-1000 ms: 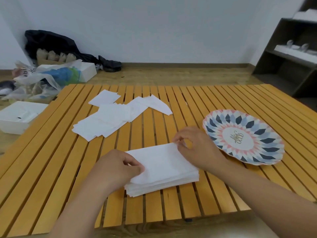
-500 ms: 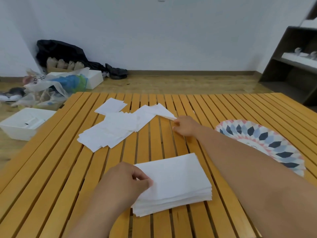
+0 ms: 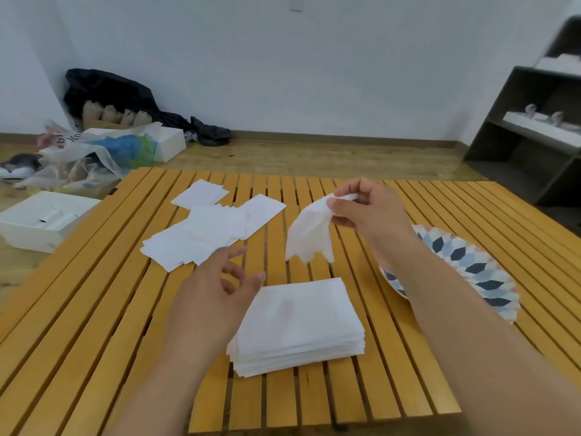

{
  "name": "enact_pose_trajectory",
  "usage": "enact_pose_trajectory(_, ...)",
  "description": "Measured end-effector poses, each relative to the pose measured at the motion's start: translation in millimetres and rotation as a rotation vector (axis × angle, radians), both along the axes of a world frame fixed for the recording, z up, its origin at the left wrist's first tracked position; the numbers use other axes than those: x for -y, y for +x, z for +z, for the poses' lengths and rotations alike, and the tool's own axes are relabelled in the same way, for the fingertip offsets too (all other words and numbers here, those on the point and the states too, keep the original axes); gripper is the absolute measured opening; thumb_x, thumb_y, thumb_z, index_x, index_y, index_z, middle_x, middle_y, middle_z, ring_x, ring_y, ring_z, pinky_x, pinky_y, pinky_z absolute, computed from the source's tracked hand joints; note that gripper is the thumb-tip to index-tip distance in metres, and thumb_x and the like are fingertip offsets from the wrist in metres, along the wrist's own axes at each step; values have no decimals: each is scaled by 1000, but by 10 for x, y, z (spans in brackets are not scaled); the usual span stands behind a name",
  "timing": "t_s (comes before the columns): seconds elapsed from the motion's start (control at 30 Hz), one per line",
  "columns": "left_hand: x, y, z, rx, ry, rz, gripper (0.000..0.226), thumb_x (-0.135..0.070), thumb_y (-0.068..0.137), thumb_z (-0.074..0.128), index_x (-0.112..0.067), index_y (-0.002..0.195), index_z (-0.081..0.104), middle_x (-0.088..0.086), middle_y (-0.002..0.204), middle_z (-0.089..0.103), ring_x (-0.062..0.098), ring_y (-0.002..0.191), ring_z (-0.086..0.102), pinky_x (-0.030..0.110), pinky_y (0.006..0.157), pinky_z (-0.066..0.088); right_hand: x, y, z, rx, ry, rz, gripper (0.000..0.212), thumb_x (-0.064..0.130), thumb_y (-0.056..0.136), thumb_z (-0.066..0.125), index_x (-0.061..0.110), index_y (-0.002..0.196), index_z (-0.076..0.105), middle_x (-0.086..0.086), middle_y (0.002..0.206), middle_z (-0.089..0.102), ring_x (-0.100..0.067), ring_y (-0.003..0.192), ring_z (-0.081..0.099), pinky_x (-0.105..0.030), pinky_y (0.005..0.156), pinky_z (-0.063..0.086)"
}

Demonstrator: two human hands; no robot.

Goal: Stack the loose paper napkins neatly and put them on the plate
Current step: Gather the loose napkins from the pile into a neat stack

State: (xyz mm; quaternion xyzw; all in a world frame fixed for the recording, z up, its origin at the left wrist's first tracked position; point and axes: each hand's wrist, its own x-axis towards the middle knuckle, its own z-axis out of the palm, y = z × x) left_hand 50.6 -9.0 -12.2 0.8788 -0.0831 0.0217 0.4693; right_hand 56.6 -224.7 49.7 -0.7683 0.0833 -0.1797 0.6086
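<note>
Right hand: the right hand (image 3: 367, 212) is holding one napkin (image 3: 309, 236) up in the air over the table (image 3: 94, 309), pinching its top edge between thumb and fingertips.

Napkin: the sheet is hanging limp and crumpled from that pinch, its lower corners dangling above the slats, beyond the stack (image 3: 298, 322).

Left hand: the left hand (image 3: 217, 297) is hovering just beside the stack's left edge, fingers loosely curled and slightly spread, gripping nothing. From here I cannot tell whether it is touching the paper.

Stack: a squared pile of white napkins is sitting on the table's near side, between the two forearms.

Loose napkins: the loose napkins (image 3: 204, 234) are lying flat and overlapping on the far left of the table, well apart from the stack.

Plate: the patterned plate (image 3: 471, 265) is resting on the table's right side, near the stack, partly hidden behind the right forearm.

Floor: a white box (image 3: 41, 218) and plastic bags (image 3: 94, 152) are lying to the left of the table.

Shelf: a dark shelf (image 3: 528, 136) is standing against the right wall.
</note>
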Motion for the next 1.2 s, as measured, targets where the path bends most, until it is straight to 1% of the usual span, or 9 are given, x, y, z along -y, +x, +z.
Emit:
enact_pose_trajectory(0.13,62,-49,44,-173,-309,-136,70,-66,64,71,-47,127,49,-24,111,61,-3,99,60,33,81,53,-149,-442,54,-52,556,175,12,-3,85,59,6,92,61,-7,82,68,-16,74,68,-24,68,57)
enact_pose_trajectory(0.3,129,-179,161,-225,-576,-196,25,-42,74,69,-36,98,71,-20,92,72,-4,83,66,25,74,50,-248,-723,-212,-146,752,120,21,1,84,61,4,105,62,-10,82,72,-16,71,68,-25,65,59)
enact_pose_trajectory(0.5,96,-130,145,-290,-637,-33,17,-29,87,63,-27,80,78,-12,87,74,14,93,64,32,81,49,-237,-753,-385,-243,576,112,58,21,65,76,19,119,57,-11,103,65,-17,77,68,-32,73,58)
enact_pose_trajectory(0.6,95,-121,164,-299,-653,-23,21,-30,90,60,-27,74,75,-11,78,71,14,83,62,31,74,47,-236,-735,-419,-323,453,178,74,39,54,81,30,123,55,-11,114,62,-23,92,66,-38,82,57)
enact_pose_trajectory(0.77,98,-148,196,-258,-659,-29,22,-31,93,55,-20,83,71,0,80,68,17,77,61,34,70,48,-225,-731,-492,-366,405,303,85,60,50,83,24,123,58,-7,114,68,-30,108,64,-44,91,54)
enact_pose_trajectory(0.93,48,-172,239,127,-392,-44,22,-41,90,51,-28,79,65,18,59,49,12,49,37,12,44,28,-203,-739,-458,-335,353,370,74,53,62,80,27,126,54,-1,112,70,-22,104,67,-44,95,52)
enact_pose_trajectory(1.0,-5,-173,273,343,-223,-99,23,-48,92,49,-33,82,63,8,65,56,15,47,43,17,40,30,-203,-732,-442,-333,335,371,68,45,66,79,30,127,52,0,112,70,-20,102,68,-45,98,49)
enact_pose_trajectory(1.07,-46,-181,323,521,-10,-152,22,-49,94,45,-34,94,62,-12,85,65,17,56,55,24,45,39,-195,-727,-443,-325,322,372,83,48,55,84,35,129,49,0,115,68,-19,104,67,-41,98,49)
enact_pose_trajectory(1.2,-34,-229,449,485,-86,-209,22,-46,91,49,-34,90,68,-24,93,67,10,76,63,21,60,47,-205,-724,-458,-301,331,433,90,43,52,87,38,132,46,3,116,68,-16,111,63,-35,94,52)
